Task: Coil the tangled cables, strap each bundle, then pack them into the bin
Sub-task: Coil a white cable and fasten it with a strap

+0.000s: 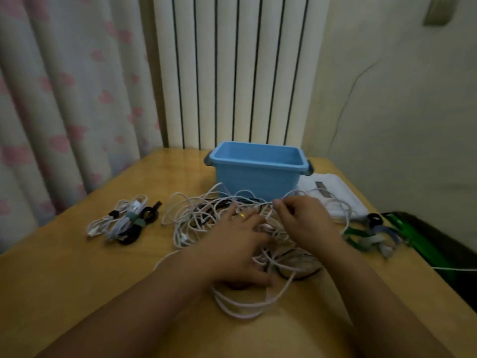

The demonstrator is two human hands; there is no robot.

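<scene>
Cables are being untangled, judged an early step.
One strand is pinched by the right hand; the left hand is spread flat on the tangled cables before the bin. A free end must be found next.

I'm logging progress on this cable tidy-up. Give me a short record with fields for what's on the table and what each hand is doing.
tangled cables: loose pile at mid-table, mostly white, some black
left hand: fingers spread, resting on the pile
right hand: pinches a white cable, lifting it off the pile
strapped bundles: lying at table's left, outside the bin
blue bin: behind the pile, no cables visible inside
loose straps: heap at table's right edge
white lid: flat, right of the bin
</scene>
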